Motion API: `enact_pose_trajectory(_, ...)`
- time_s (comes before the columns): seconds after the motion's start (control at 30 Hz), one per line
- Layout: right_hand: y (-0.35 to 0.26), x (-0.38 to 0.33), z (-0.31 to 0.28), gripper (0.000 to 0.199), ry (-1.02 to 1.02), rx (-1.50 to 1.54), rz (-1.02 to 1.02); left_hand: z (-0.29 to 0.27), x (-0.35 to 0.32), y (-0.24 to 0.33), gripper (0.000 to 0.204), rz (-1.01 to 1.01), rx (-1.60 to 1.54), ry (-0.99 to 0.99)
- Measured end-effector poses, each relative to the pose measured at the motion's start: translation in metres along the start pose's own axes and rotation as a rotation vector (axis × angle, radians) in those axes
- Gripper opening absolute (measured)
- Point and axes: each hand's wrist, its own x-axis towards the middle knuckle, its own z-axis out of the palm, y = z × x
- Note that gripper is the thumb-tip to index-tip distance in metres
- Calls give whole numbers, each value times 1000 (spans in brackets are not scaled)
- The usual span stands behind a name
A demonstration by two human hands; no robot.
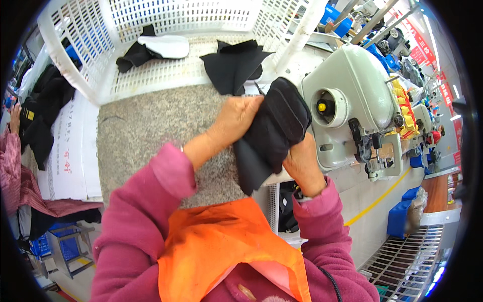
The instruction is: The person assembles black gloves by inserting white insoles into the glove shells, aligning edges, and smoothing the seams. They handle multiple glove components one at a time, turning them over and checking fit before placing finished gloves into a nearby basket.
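Note:
Both hands hold a black fabric shoe upper (279,118) in front of my chest, over the right edge of the stone-topped table (146,136). My left hand (234,118) is closed on its left edge, fingers pinched near the top. Lower on the other side, my right hand (305,163) grips it, with the fingertips mostly hidden behind the fabric. A loose black flap hangs down from the piece between my wrists. Just to the right stands a pale green sewing machine (352,85), close to the upper.
A white plastic crate (70,50) lies beyond the table with black fabric pieces (234,65) and a white sole-shaped piece (166,46). At far left, another person's hand (15,118) is near black cloth. A metal rack (407,261) and blue bins (401,216) stand right.

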Motion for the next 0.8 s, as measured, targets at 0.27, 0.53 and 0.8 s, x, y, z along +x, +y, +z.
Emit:
enact_pose_trajectory(0.27,-16,9,-13,13,3,-111,94,2,-5,-15,34,91,20,66)
enact_pose_trajectory(0.53,1,2,-12,14,176,-188,-22,1,-4,-24,34,140,-51,80)
enact_pose_trajectory(0.8,-5,-32,-16,57,363,-82,-33,4,-27,-43,30,81,-96,137)
